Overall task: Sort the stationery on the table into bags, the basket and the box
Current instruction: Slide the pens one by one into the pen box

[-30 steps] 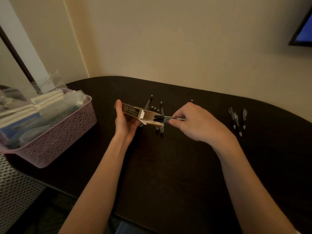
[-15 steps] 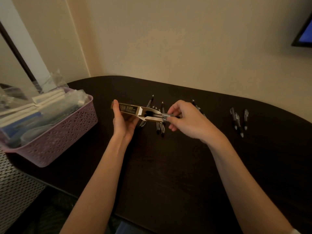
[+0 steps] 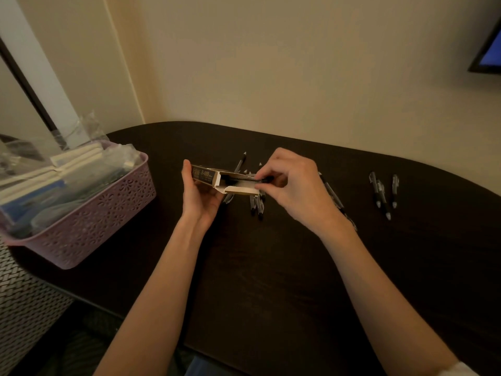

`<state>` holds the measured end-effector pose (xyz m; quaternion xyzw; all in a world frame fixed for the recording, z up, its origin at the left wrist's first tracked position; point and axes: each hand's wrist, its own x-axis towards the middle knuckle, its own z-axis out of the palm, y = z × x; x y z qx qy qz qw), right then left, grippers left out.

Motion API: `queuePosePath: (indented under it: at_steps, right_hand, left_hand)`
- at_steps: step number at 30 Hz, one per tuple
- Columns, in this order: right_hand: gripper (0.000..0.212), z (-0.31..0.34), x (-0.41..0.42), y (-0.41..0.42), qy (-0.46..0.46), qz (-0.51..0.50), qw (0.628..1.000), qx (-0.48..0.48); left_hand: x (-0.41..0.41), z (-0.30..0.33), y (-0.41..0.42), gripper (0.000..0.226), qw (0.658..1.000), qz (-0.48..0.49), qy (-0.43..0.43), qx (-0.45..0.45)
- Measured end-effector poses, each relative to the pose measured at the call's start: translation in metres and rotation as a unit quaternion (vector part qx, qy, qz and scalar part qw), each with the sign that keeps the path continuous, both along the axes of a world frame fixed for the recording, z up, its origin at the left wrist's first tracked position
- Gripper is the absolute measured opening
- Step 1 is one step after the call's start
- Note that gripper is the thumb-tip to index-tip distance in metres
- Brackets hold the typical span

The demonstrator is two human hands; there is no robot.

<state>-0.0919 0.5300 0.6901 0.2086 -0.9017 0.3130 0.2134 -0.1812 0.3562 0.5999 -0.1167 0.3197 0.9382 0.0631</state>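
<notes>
Surface: dark table [image 3: 284, 267], beige wall, pink basket [image 3: 89, 223] frame left | left hand [image 3: 200, 194] grips pen box [image 3: 217, 179] | right hand [image 3: 292, 183] pinches pen [image 3: 261, 180] at box mouth

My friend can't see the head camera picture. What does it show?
A left hand holds a small open box while the right hand slides a black pen into it. More pens lie on the dark table beside a pink basket.
</notes>
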Motion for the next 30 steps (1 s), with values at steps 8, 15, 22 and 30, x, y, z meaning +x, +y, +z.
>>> queuePosePath:
  at_steps: [8,15,22,30]
  right_hand:
    - [0.023,0.001,0.001,0.007,0.024,0.069,0.996,0.052]
    - [0.024,0.001,0.001,0.008,0.011,0.084,0.993,0.078]
    - [0.026,-0.011,-0.006,0.003,0.001,0.034,0.997,0.075]
    - [0.016,-0.031,-0.015,0.001,0.031,0.017,0.999,0.038]
  left_hand:
    - [-0.003,-0.004,-0.003,0.074,1.000,0.004,0.010,-0.008]
    - [-0.007,-0.007,-0.005,0.070,1.000,0.023,-0.002,0.000]
    - [-0.007,-0.009,-0.005,0.077,1.000,0.001,0.023,-0.012]
    - [-0.012,-0.015,-0.006,0.096,0.997,-0.047,0.031,-0.053]
